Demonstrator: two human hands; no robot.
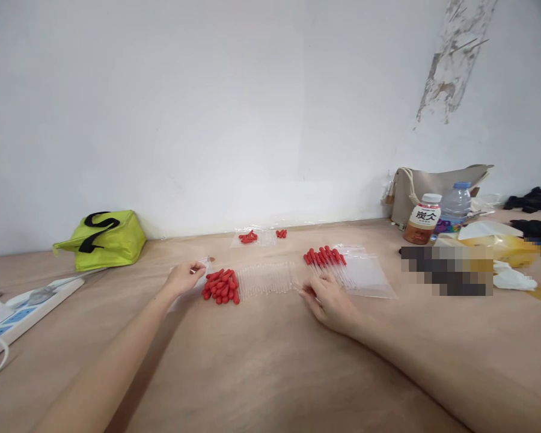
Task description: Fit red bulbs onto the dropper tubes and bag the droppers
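Note:
A heap of red rubber bulbs [222,286] lies at the middle of the table, on the right edge of a clear plastic bag [180,299]. My left hand [187,278] is over that bag, left of the bulbs, with its fingers drawn together; what they hold, if anything, is hidden. Thin glass dropper tubes [265,279] lie side by side in a row right of the heap. At the row's right end, my right hand [328,300] pinches a glass tube [296,287]. Just beyond it, several red-bulbed droppers [325,257] rest on another clear bag [373,278].
Near the wall are a bag with red bulbs [248,237] and tubes, and a smaller bulb cluster [281,234]. At left stand a lime-green bag [110,237] and a power strip [49,313]. A drink bottle [422,219], a water bottle [454,207] and a beige bag [433,180] are right.

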